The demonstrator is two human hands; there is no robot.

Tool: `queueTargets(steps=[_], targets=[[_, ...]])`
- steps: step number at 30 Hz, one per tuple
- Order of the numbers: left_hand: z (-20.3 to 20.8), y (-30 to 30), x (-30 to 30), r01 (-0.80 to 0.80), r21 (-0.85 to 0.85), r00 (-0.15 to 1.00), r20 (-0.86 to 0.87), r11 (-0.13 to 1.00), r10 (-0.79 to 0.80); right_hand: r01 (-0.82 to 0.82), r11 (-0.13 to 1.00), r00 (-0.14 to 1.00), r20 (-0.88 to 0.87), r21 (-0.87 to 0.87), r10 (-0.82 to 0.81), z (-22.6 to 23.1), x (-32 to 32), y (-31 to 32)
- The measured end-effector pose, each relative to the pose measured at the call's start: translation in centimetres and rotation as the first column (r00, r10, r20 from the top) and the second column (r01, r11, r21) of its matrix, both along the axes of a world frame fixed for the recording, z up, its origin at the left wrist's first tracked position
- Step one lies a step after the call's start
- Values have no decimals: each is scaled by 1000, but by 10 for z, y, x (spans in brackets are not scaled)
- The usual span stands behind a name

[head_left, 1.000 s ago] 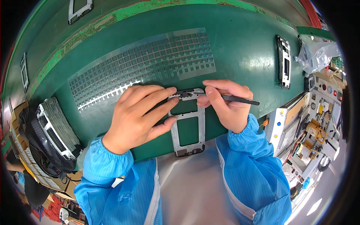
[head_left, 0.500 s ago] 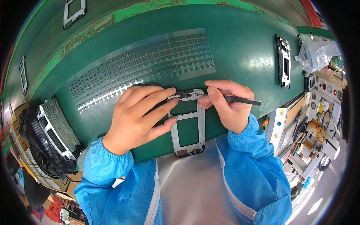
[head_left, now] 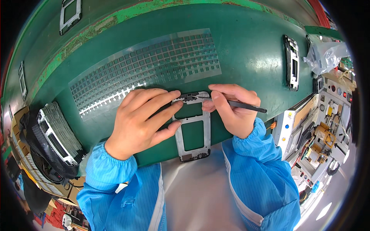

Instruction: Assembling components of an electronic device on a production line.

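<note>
A grey and black metal phone frame (head_left: 206,133) with rectangular openings lies upright before me, its lower end at the table's front edge. My left hand (head_left: 139,120) steadies its upper left corner between closed fingertips, thumb toward the frame's left side. Black tweezers (head_left: 246,106) are pinched in my right hand (head_left: 236,111), tips pointing left onto the dark top strip of the frame. The right fingertips rest by the frame's upper right corner. Whatever the tips touch is too small to make out. Just beyond the hands lies a clear sheet (head_left: 146,63) bearing rows of small dark pieces.
A stack of similar frames (head_left: 58,134) stands at the left beside a black mesh bag (head_left: 40,148). More frames (head_left: 291,63) stand at the right near a clear plastic bag (head_left: 323,57). Beyond a green rail (head_left: 104,29), single frames (head_left: 70,17) lie on another green surface.
The frames beyond the green rail have shifted left and nearer. My right hand and the tweezers have dipped slightly at the handle end. My left hand and the phone frame stay nearly still.
</note>
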State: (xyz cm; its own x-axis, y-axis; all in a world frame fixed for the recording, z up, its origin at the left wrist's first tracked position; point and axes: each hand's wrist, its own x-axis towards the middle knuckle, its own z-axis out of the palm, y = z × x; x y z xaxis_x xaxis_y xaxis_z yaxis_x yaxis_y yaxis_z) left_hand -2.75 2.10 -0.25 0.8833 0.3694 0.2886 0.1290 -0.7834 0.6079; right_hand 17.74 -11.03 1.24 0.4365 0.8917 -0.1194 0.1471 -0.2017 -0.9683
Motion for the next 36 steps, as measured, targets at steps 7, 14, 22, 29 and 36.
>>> queueTargets(steps=[7,14,22,29,36], targets=[[0,0,1,6,0,1000,3,1000,-6,-4,1000,1000,-4,-19,4,2,-1,1],[5,-6,9,-7,113,998,-53,994,13,-3,999,1000,10,33,3,-1,-1,1],[12,-17,17,-1,182,996,-85,983,17,103,960,992,48,259,-119,10,20,-50],[13,-22,21,16,256,986,-166,967,27,651,682,371,643,334,-669,37,165,-255],[26,-29,15,69,297,971,-240,952,4,995,15,-88,929,100,-358,48,299,-491]])
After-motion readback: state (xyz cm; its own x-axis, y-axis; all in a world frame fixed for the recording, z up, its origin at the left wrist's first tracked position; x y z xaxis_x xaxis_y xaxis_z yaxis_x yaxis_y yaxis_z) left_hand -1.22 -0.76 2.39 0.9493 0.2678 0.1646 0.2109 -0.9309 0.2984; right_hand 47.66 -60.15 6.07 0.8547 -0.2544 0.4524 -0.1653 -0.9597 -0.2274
